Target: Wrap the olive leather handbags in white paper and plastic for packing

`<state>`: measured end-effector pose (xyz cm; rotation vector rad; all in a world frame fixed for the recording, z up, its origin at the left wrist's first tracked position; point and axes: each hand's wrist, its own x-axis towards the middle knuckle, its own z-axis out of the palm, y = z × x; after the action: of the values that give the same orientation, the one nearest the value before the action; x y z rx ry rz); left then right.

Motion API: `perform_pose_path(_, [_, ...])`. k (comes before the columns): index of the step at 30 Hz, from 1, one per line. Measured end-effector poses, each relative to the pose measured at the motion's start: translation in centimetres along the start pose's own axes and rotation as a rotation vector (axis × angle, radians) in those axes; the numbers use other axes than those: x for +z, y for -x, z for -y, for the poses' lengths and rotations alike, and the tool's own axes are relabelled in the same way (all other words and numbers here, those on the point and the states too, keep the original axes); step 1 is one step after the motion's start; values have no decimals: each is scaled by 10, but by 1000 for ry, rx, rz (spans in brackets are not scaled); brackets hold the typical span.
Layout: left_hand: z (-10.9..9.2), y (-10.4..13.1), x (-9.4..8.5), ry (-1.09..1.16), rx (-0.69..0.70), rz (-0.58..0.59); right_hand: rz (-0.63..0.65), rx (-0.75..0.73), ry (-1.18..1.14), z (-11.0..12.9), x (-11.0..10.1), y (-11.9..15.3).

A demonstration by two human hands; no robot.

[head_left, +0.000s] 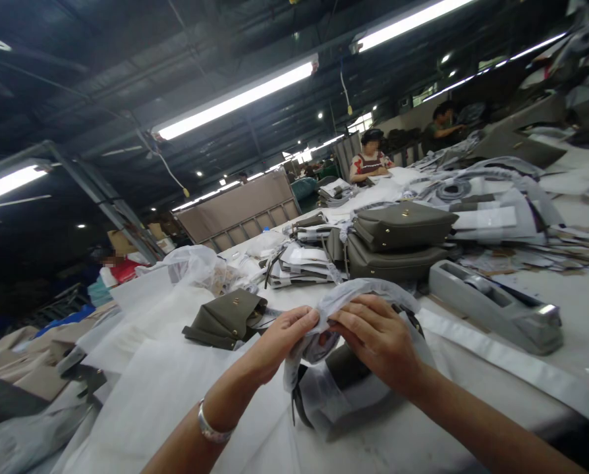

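Observation:
In front of me lies an olive bag piece [346,363] partly covered in thin white wrap. A curved strap wrapped in translucent white sheet [373,287] arches above it. My left hand [282,339] pinches the wrapped strap from the left, thumb on top. On the other side, my right hand [386,339] is closed on the same strap, its fingertips close to my left thumb. The inner fingers of both hands are partly hidden. Just left of them sits a small olive bag [225,318] with gold fittings.
To the right stands a grey tape dispenser [495,306] beside a long white strip [506,359]. Olive bags [403,227] are stacked behind my hands, near bundles of wrapped pieces [299,263]. White sheets [176,395] cover the table at left. Co-workers [371,161] sit farther back.

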<state>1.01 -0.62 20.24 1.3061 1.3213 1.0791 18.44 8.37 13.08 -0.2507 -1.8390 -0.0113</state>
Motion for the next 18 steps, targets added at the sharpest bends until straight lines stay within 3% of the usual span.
perform_pose_path(4, [9, 3, 10, 5, -34, -176, -27, 2, -79, 0, -19, 19])
perform_pose_path(10, [26, -11, -11, 189, -244, -584, 13, 185, -139, -20, -68, 65])
perform_pose_path(14, [23, -31, -11, 312, -254, -633, 18, 344, 39, -64, -114, 96])
perform_pose_path(18, [22, -36, -2, 257, -177, -749, 71, 714, 259, -138, -166, 116])
